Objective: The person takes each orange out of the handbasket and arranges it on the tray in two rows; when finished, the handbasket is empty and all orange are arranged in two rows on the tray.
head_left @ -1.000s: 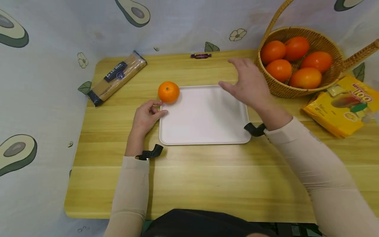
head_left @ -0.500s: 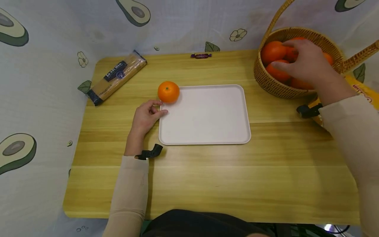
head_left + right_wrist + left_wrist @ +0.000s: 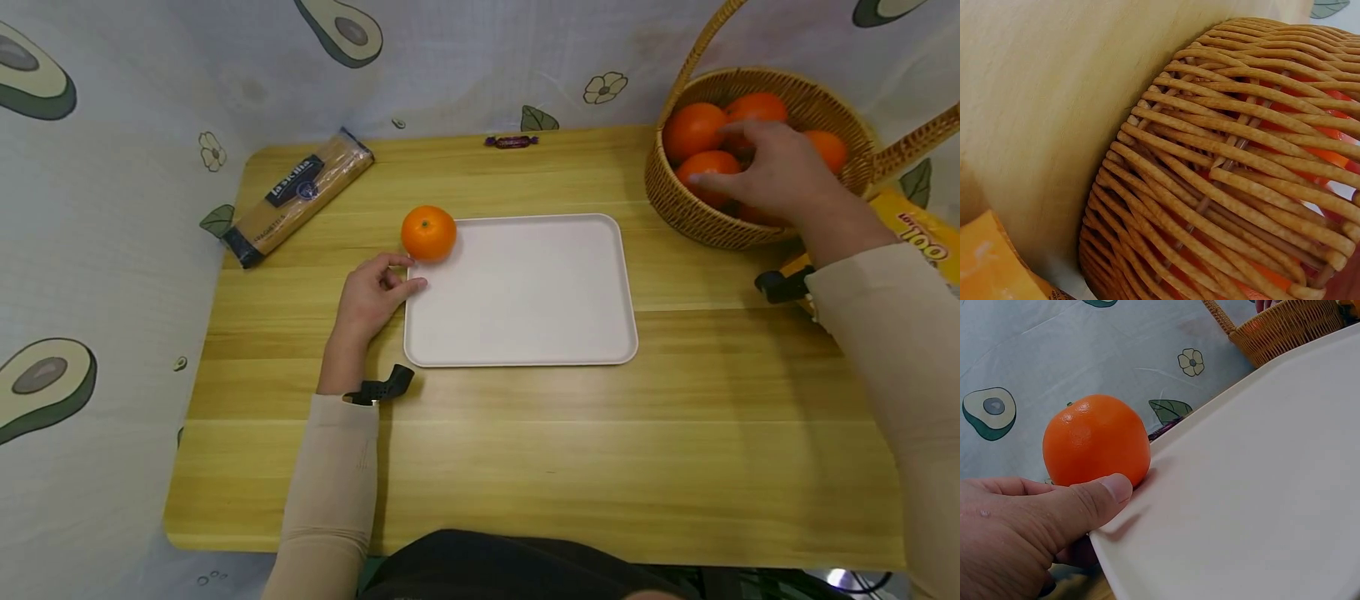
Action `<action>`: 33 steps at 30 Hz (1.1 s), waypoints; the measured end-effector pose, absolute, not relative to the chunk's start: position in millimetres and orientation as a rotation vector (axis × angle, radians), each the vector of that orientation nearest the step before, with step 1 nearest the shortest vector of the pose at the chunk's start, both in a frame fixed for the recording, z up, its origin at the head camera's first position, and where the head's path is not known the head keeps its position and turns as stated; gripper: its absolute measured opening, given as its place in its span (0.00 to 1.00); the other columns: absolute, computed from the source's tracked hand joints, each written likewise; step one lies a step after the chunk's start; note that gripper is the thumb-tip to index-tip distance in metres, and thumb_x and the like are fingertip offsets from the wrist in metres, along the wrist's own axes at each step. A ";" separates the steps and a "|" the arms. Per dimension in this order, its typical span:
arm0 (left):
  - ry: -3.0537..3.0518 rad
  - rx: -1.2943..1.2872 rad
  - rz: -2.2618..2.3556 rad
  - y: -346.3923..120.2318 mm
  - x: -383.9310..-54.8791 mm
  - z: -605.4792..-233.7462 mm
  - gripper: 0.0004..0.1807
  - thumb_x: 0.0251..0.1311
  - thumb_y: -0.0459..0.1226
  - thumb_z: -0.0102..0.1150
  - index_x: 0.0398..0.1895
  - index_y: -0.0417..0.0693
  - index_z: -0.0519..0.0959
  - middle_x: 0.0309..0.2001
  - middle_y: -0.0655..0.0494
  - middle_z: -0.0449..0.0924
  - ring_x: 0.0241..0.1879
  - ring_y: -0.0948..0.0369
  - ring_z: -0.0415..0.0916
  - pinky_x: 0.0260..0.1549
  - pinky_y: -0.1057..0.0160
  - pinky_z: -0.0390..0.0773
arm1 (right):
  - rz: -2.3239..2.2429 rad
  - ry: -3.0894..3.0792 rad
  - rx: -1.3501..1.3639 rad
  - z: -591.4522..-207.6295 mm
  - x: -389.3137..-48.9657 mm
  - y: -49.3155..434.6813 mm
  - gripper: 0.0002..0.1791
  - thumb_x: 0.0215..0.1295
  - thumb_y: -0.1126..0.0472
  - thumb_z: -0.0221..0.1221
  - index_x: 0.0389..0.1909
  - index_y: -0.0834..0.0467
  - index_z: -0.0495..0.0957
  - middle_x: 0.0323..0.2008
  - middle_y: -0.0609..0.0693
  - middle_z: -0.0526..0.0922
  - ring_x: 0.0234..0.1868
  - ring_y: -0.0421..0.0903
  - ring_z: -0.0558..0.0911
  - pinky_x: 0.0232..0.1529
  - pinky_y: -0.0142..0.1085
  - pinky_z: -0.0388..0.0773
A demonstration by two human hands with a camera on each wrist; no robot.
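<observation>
My left hand [image 3: 372, 293] pinches the left rim of a white rectangular tray [image 3: 525, 292], thumb on top, a finger underneath in the left wrist view. Right beside those fingers, at the tray's far left corner, sits an orange [image 3: 429, 234]. Inside the wicker basket [image 3: 720, 233] at the back right, my right hand [image 3: 787, 171] curls its thumb and fingers round a tomato [image 3: 705, 171], partly covered by the hand. Several more tomatoes lie around it, among them a tomato [image 3: 693, 132] at the back left. Only basket weave [image 3: 1229, 150] shows in the right wrist view, not the hand.
A long pack of noodles [image 3: 300, 200] lies at the back left of the wooden table [image 3: 540, 467]. A small purple wrapped candy [image 3: 512, 142] is near the back edge. A yellow bag [image 3: 918, 229] lies beside the basket, partly behind the right forearm.
The right hand has moved from above the tray's far right corner into the basket, and its fingers have drawn in slightly. The left hand, tray and orange stay put.
</observation>
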State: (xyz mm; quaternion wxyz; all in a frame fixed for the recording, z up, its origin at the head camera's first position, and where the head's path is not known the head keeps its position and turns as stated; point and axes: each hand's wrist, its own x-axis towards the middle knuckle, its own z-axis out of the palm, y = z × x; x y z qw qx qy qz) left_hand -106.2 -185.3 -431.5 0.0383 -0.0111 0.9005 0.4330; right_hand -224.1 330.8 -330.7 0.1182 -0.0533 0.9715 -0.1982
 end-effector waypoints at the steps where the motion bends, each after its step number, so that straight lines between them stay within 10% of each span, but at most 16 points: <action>1: 2.763 -0.033 1.329 -185.3 -106.2 -431.1 0.22 0.59 0.48 0.73 0.53 0.50 0.82 0.29 0.51 0.76 0.31 0.54 0.69 0.33 0.60 0.68 | -0.577 2.838 -0.156 -330.8 -224.0 330.5 0.49 0.69 0.39 0.61 0.80 0.61 0.53 0.75 0.72 0.58 0.69 0.77 0.61 0.67 0.71 0.55; 27: 2.785 -0.027 1.298 -183.2 -105.5 -430.3 0.21 0.60 0.47 0.73 0.53 0.49 0.83 0.28 0.53 0.75 0.31 0.56 0.69 0.33 0.61 0.68 | -0.512 2.815 -0.129 -324.5 -227.2 338.3 0.47 0.67 0.37 0.62 0.77 0.60 0.59 0.71 0.74 0.64 0.65 0.76 0.63 0.63 0.70 0.58; 33: 2.793 -0.026 1.303 -183.3 -105.2 -429.9 0.21 0.60 0.47 0.73 0.53 0.49 0.83 0.28 0.53 0.75 0.30 0.55 0.69 0.33 0.61 0.68 | -0.599 2.866 -0.038 -308.4 -228.0 337.3 0.43 0.66 0.40 0.63 0.76 0.57 0.63 0.69 0.71 0.66 0.60 0.70 0.67 0.46 0.48 0.66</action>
